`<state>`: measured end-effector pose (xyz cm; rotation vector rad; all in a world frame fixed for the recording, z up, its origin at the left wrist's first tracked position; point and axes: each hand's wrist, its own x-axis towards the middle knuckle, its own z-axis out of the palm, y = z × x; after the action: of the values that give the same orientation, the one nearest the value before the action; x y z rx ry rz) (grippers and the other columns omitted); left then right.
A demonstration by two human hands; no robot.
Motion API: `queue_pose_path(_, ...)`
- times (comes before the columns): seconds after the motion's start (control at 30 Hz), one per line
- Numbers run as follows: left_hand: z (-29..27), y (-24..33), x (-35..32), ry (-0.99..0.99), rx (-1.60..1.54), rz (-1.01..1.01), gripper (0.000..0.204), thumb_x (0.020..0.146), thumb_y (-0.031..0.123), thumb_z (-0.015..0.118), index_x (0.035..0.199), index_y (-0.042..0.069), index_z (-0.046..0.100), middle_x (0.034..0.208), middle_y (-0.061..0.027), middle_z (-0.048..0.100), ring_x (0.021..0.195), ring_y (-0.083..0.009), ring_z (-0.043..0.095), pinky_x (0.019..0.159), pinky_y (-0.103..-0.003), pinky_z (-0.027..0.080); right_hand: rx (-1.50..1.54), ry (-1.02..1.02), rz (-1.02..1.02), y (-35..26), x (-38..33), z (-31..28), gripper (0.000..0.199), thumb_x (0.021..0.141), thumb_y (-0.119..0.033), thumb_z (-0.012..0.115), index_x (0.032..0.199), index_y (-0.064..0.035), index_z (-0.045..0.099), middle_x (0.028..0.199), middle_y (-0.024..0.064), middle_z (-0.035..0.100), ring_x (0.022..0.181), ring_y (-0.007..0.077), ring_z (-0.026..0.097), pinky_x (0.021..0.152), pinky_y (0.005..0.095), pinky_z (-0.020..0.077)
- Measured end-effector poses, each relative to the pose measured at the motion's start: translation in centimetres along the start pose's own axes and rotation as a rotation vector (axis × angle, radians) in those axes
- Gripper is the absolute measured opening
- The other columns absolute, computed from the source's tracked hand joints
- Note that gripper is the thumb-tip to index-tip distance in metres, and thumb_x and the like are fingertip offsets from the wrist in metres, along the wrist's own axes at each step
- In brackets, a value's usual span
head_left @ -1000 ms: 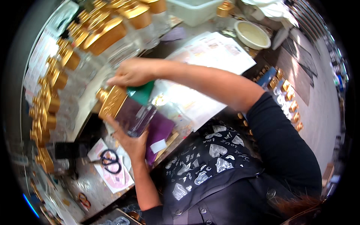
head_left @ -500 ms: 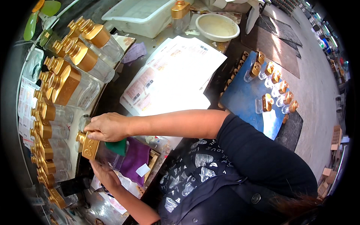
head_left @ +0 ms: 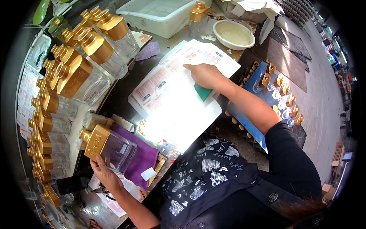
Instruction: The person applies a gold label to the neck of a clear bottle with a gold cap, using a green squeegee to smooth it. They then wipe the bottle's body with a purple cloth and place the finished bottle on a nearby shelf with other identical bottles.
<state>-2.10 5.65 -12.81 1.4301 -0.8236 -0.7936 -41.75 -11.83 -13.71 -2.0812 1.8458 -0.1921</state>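
Observation:
A clear glass bottle with a gold, embossed shoulder and neck (head_left: 97, 141) lies on its side at the left, its glass body over a purple cloth (head_left: 142, 158). My left hand (head_left: 105, 173) grips its gold part from below, thumb and fingers at the edge. Above the printed paper sheets (head_left: 179, 89) is my right hand (head_left: 207, 75), with one finger stretched out. A green piece (head_left: 203, 92), perhaps cloth or a pad, is held under its palm; the other fingers are mostly hidden.
Several gold-topped bottles (head_left: 72, 78) line the bench's left side. A white plastic tub (head_left: 156, 19), a single bottle (head_left: 198, 24) and a white bowl (head_left: 233, 34) stand at the back. More bottles stand on a blue board (head_left: 248, 124) at right. A dark phone-like object (head_left: 72, 185) sits near my left hand.
My right hand has left the bottle's gold part and swung right over the papers, carrying the green piece. My left hand stays at the bottle, which now shows fully. The view has shifted slightly.

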Motion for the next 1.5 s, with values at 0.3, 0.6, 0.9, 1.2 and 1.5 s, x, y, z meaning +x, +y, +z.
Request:
queue_pose_path(0.3,-0.6,-0.7,-0.5,0.011,-0.105,-0.041,0.056,0.099,0.037,0.048,0.142,0.004,0.031,0.137,-0.0109,0.042,0.127,-0.0214,0.041,0.109,-0.040,0.029,-0.221,-0.222,-0.136,-1.3,-3.7,0.7,0.060,0.082,-0.005,0.044,0.141,-0.0108,0.041,0.086,0.0184,0.066,0.080,0.0333,0.065,0.073,0.0443,0.0488)
queue_pose_path(0.6,-1.6,-2.6,-0.5,-0.034,-0.292,-0.039,0.058,0.102,0.036,0.040,0.147,0.003,0.023,0.150,-0.0113,0.027,0.135,-0.0230,0.032,0.115,-0.039,0.024,0.409,0.029,0.191,5.1,-14.2,1.9,0.038,0.085,-0.033,0.064,0.107,-0.0020,0.058,0.065,0.0119,0.061,0.060,0.0235,0.067,0.055,0.0330,0.0518)
queue_pose_path(0.9,-1.6,-1.7,-0.6,-0.072,-0.282,0.000,0.055,0.102,0.032,0.040,0.147,0.004,0.023,0.149,-0.0118,0.029,0.136,-0.0236,0.033,0.114,-0.040,0.025,0.773,-0.017,0.506,5.5,-11.8,3.6,0.025,0.086,-0.028,0.069,0.082,-0.0043,0.066,0.063,-0.0027,0.053,0.058,0.0044,0.047,0.053,0.0223,0.0375)
queue_pose_path(1.2,-1.0,-2.0,-1.7,-0.064,-0.214,-0.026,0.057,0.101,0.033,0.042,0.146,0.004,0.023,0.146,-0.0123,0.033,0.132,-0.0247,0.038,0.113,-0.038,0.028,0.108,0.145,-0.338,-2.9,-12.6,4.5,0.026,0.086,-0.022,0.057,0.110,-0.0179,0.065,0.065,0.0137,0.061,0.063,0.0339,0.063,0.060,0.0438,0.0505)
queue_pose_path(1.5,-1.0,-1.8,-2.5,-0.029,-0.212,-0.044,0.058,0.101,0.033,0.043,0.147,0.004,0.022,0.146,-0.0151,0.032,0.132,-0.0282,0.038,0.112,-0.039,0.030,1.006,-0.028,0.678,4.1,-12.9,3.4,0.028,0.083,-0.031,0.072,0.085,-0.0064,0.058,0.062,-0.0014,0.050,0.052,0.0088,0.049,0.047,0.0249,0.0399)
